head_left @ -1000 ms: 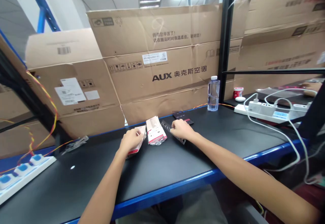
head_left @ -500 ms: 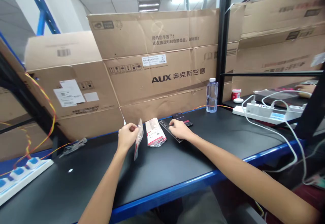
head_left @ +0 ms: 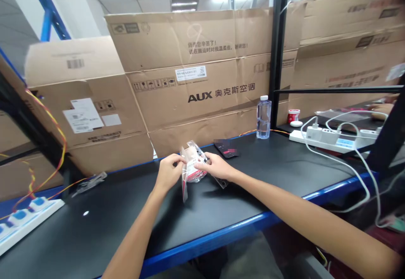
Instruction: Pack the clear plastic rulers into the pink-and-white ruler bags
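Note:
My left hand (head_left: 170,172) pinches a thin clear plastic packet (head_left: 184,191) with a red lower part, standing nearly edge-on above the black tabletop. My right hand (head_left: 218,167) is closed on a flat dark card (head_left: 223,182) with pale markings, mostly covered by the fingers. Between the hands lies a pile of white-and-red packets (head_left: 198,177) in clear plastic, partly hidden by the right fingers. Behind the right hand rests a phone (head_left: 225,148) with a dark screen and a red patch.
A water bottle (head_left: 263,117) stands at the back right, near a red-lidded jar (head_left: 293,115) and a white power strip (head_left: 325,142) with cables. Another power strip (head_left: 34,213) is at left. Large cardboard sheets (head_left: 202,118) form the back wall. A person's hand shows at far right.
My left hand has moved right with the plastic packet, up to the pile. My right hand has lifted and shifted left with the dark card, so the hands are closer together.

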### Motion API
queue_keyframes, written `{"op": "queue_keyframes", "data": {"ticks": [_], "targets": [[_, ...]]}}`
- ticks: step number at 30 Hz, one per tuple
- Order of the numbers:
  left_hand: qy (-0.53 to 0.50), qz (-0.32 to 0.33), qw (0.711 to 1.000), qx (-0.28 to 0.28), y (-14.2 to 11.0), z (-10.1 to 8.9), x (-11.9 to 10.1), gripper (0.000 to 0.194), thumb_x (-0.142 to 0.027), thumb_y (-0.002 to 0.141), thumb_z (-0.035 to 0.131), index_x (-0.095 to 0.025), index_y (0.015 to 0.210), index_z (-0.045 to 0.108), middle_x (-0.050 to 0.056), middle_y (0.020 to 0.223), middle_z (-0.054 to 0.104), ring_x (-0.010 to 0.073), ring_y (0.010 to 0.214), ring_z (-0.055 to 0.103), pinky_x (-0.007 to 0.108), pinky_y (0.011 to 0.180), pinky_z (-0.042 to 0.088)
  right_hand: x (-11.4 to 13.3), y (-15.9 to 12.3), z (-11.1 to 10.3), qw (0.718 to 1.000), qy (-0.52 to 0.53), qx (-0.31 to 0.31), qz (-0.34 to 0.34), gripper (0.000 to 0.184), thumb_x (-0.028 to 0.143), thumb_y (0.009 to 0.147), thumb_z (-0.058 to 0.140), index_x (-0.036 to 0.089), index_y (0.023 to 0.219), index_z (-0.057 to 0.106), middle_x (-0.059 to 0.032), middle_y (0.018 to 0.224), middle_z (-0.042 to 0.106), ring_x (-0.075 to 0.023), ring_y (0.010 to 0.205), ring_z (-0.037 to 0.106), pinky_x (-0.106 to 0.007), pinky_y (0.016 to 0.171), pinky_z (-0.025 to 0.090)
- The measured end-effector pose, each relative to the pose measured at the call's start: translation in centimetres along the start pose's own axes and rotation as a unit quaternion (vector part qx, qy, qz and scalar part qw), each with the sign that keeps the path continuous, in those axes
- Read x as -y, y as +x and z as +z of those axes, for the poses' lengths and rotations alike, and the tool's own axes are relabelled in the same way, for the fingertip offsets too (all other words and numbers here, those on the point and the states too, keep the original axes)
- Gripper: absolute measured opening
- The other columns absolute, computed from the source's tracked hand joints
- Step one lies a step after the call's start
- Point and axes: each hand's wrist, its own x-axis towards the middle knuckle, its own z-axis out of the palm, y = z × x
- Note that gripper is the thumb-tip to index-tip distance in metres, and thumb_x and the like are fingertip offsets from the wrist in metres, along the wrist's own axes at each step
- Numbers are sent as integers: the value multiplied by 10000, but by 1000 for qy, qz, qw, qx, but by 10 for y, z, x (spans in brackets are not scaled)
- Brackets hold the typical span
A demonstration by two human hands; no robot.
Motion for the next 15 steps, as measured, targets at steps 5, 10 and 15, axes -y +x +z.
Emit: {"op": "queue_keyframes", "data": {"ticks": [5,10,15], "targets": [[0,43,997,69,-10,16,-19,226,-98,797,509,-179,649,661,16,726,656,140,690,585,243,682,441,-5,1,9,996,64,43,53,507,654,797,658,184,980,601,75,544,500,-73,411,388,-195,403,302],[-3,51,995,83,-14,20,-27,221,-79,791,503,-179,651,642,14,738,656,135,689,567,240,681,422,-8,2,8,986,113,81,94,470,599,758,732,171,904,602,33,606,593,-54,391,391,-182,356,270],[-7,42,997,71,-14,17,-28,221,-81,786,503,-189,667,654,1,716,664,134,672,559,239,677,424,-5,3,8,977,148,103,116,387,514,795,725,166,899,592,-6,659,674,-45,382,363,-174,346,258]]}}
